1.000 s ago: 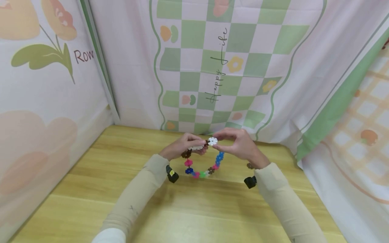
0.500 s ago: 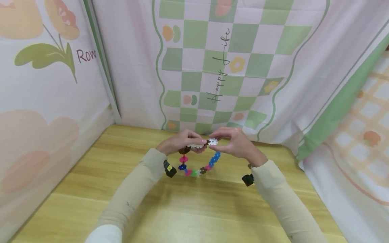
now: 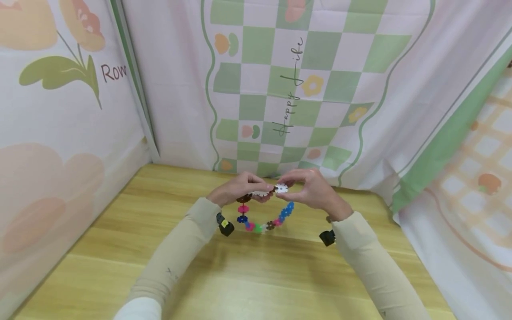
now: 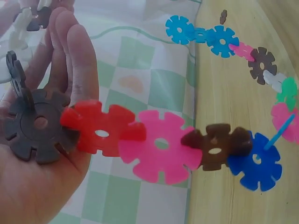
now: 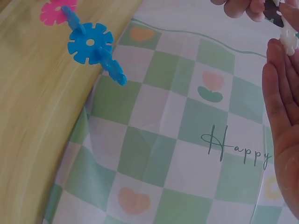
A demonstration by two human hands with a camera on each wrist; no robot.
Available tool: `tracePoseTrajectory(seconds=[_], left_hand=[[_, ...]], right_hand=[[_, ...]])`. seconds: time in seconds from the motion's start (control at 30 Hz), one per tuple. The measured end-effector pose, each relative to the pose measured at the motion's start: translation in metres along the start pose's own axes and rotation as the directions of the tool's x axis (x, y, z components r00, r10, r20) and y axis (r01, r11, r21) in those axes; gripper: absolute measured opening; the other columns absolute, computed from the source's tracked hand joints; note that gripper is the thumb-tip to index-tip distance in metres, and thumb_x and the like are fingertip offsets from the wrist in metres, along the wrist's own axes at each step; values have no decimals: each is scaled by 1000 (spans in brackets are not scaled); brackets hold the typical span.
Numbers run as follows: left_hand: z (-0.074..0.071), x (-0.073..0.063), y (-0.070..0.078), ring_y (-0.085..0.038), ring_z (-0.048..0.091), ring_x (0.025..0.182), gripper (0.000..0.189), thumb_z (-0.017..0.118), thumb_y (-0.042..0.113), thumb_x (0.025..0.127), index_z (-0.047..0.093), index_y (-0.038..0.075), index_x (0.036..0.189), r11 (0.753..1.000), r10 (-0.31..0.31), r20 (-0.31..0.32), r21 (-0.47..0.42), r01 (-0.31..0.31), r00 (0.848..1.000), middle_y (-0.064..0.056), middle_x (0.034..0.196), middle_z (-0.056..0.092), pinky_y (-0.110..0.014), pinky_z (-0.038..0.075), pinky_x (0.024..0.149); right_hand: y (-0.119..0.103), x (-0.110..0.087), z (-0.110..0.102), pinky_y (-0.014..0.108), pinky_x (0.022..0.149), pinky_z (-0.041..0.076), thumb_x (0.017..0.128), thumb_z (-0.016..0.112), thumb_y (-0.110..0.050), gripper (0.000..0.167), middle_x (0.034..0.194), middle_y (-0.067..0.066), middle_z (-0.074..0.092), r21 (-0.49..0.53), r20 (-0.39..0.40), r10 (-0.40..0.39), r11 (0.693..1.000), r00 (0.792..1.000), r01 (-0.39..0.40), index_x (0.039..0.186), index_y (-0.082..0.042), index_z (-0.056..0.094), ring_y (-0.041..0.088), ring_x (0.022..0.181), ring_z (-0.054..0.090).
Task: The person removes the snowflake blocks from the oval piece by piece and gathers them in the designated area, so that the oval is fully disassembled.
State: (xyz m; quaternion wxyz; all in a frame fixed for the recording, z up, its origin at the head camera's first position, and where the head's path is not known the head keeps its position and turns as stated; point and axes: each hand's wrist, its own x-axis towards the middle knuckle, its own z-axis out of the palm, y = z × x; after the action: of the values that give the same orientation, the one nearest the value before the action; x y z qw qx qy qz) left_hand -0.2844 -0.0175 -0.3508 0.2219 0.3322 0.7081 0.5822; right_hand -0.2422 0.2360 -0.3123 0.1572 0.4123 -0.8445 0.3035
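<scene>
The left hand (image 3: 239, 187) is gripping one end of a chain of flower-shaped discs (image 4: 161, 164), its thumb and fingers pinching the part where white pieces (image 3: 261, 194) are showing. The right hand (image 3: 314, 190) is pinching a white disc (image 3: 281, 188) by its edge between thumb and fingertips, and a small dark brown piece (image 3: 274, 189) is sitting between that disc and the left fingertips. The chain is hanging below both hands in a U-shaped curve over the bench (image 3: 256, 280); whether its lowest part is touching the surface, I cannot tell. From the left palm outward, the sequence is running dark brown, red (image 4: 96, 116), pink, brown (image 4: 214, 140), dark blue (image 4: 257, 175), light blue, pink, green (image 4: 287, 95), white, brown, pink and finally three blue discs (image 4: 223, 42). The blue end is hanging free below the right hand, apart from its fingers. A single brown piece (image 4: 223, 17) is lying on the bench near the right wrist. Both forearms are wearing beige sleeves (image 3: 180, 253), and a black camera (image 3: 226, 227) is sitting at each wrist. A green-and-white checked curtain (image 3: 288, 89) lettered "Happy Life" is hanging behind the bench.
</scene>
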Motion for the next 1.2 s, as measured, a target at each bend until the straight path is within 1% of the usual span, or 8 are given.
tracePoseTrajectory(seconds=[0.07, 0.2, 0.27, 0.5, 0.7, 0.83, 0.97, 1.2], left_hand=[[0, 1, 0, -24, 75, 100, 30, 63, 25, 107, 79, 0, 112, 1000, -5, -1, 2, 5, 1000, -7, 105, 79, -39, 63, 98], [0, 2, 2, -33, 74, 106, 30, 64, 23, 106, 78, -1, 116, 1000, -8, 2, 8, 8, 1000, -8, 107, 79, -39, 63, 98], [0, 2, 2, -33, 74, 105, 31, 64, 23, 106, 78, -2, 116, 1000, -4, 2, 9, 4, 1000, -9, 107, 79, -39, 63, 98], [1, 4, 3, -20, 74, 97, 30, 64, 22, 105, 78, -3, 113, 1000, -2, 6, 11, 2, 1000, -10, 107, 79, -39, 63, 98], [2, 4, 3, -20, 74, 98, 31, 65, 23, 105, 77, -5, 113, 1000, -8, 8, 4, 8, 1000, -10, 107, 78, -40, 63, 98], [3, 4, 2, -20, 74, 97, 31, 65, 20, 105, 77, -7, 114, 1000, -3, 15, -9, 3, 1000, -11, 107, 78, -45, 62, 100], [3, 5, 1, -20, 74, 95, 29, 65, 18, 105, 77, -7, 113, 1000, 8, 15, -19, -8, 1000, -11, 106, 78, -49, 61, 102], [0, 3, 4, -21, 74, 99, 31, 62, 21, 106, 77, -4, 116, 1000, 11, 32, -6, -11, 999, -10, 108, 78, -42, 62, 99]], right_hand=[[1, 0, 0, 40, 76, 66, 82, 91, -12, 25, 102, 6, 82, -11, -2, -8, 1000, 1000, 8, 105, -9, 82, 15, 85, 75], [1, 0, -1, 36, 75, 66, 81, 91, -8, 25, 102, 7, 82, -22, -9, -29, 999, 1000, 29, 105, -7, 82, 15, 84, 76], [1, 1, -2, 35, 73, 66, 81, 91, -7, 25, 101, 6, 82, -23, -16, -36, 999, 999, 36, 104, -8, 82, 15, 83, 76], [2, 0, -2, 36, 72, 66, 80, 91, -5, 26, 100, 6, 82, -35, -27, -44, 998, 999, 43, 104, -7, 82, 15, 82, 76], [2, -1, -2, 36, 73, 66, 80, 91, -5, 26, 101, 6, 82, -26, -24, -36, 999, 999, 35, 104, -7, 82, 15, 82, 76], [2, -2, -1, 36, 75, 67, 79, 90, -4, 26, 101, 8, 82, -19, -24, -46, 999, 999, 45, 104, -5, 82, 16, 83, 76], [3, -2, -1, 37, 73, 66, 79, 91, -5, 25, 100, 7, 82, -19, -33, -55, 998, 998, 55, 102, -6, 82, 14, 81, 76], [3, 0, -1, 39, 72, 67, 78, 89, -2, 26, 99, 7, 82, -22, -47, -72, 997, 996, 71, 103, -5, 82, 14, 80, 76]])
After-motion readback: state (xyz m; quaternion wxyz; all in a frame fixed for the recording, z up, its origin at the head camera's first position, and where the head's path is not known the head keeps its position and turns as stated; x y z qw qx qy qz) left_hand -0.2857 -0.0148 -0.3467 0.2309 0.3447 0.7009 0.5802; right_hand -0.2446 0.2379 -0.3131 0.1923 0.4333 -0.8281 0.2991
